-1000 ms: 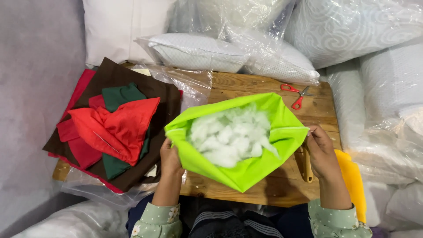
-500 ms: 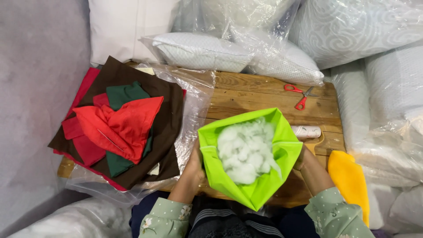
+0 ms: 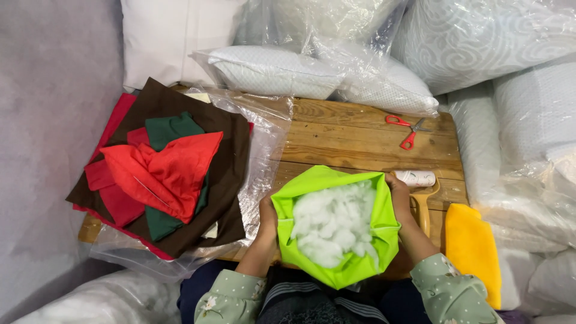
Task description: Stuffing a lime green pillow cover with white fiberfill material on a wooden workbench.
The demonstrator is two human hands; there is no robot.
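A lime-green fabric cover (image 3: 360, 240) stands open at the near edge of the wooden table (image 3: 354, 132), filled with white fluffy stuffing (image 3: 333, 222). My left hand (image 3: 267, 219) grips the cover's left edge. On the other side, my right hand (image 3: 399, 195) clasps the right edge near its top corner. Both hands press the sides inward, so the opening is narrow. My fingers are partly hidden behind the fabric.
A pile of red, green and brown cloths (image 3: 165, 171) lies on clear plastic at the left. Red scissors (image 3: 407, 129) rest at the table's far right. A lint roller with a yellow handle (image 3: 420, 189) lies beside my right hand. Yellow fabric (image 3: 474, 252) and wrapped pillows (image 3: 270, 69) surround the table.
The green cover was spread wide; my hands have drawn its sides together and pulled it toward me. The lint roller, earlier hidden behind the cover, now shows.
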